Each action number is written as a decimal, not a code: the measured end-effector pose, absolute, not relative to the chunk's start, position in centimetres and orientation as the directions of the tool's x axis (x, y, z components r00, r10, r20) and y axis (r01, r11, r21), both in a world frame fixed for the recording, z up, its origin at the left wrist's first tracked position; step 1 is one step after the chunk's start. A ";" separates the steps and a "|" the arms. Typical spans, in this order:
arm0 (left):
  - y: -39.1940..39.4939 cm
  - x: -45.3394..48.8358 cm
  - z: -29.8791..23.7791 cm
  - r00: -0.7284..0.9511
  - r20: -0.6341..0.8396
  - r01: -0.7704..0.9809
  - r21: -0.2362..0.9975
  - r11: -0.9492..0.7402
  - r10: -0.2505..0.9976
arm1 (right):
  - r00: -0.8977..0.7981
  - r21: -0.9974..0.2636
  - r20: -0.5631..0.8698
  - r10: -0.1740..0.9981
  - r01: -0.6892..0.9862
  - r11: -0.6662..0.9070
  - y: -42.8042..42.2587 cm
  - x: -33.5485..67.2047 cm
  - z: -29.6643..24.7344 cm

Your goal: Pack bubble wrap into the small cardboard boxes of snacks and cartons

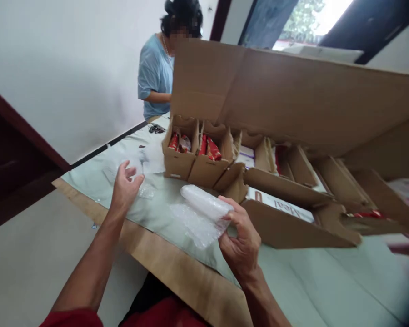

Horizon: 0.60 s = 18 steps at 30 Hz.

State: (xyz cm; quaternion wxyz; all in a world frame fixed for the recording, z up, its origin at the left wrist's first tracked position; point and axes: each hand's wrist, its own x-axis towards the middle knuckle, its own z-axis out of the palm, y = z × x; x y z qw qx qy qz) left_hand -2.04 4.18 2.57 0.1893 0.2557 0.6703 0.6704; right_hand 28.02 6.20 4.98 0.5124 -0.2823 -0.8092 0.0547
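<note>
My right hand (241, 236) is closed on a rolled piece of clear bubble wrap (206, 203); a loose flap of it hangs over the table toward my body. To the left, my left hand (125, 187) is raised above the table edge, thumb and fingers apart, with nothing gripped. Just beyond it lies thin clear plastic (153, 158), with a small crumpled piece (146, 190) beside the hand. What the bubble wrap holds inside, if anything, I cannot make out.
A cardboard divider box (209, 170) with a tall back panel (293, 95) stands on the cloth-covered table (163, 213). Its compartments hold red packets (213, 150) and a white box (279, 204). Dark small items (157, 129) lie near a person in blue (157, 68) across the table.
</note>
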 end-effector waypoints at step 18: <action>-3.0 17.3 2.9 0.323 -0.110 -0.062 0.989 0.137 0.940 | -0.234 -1.000 0.007 0.972 -0.019 0.003 -3.5 39.3 -2.1</action>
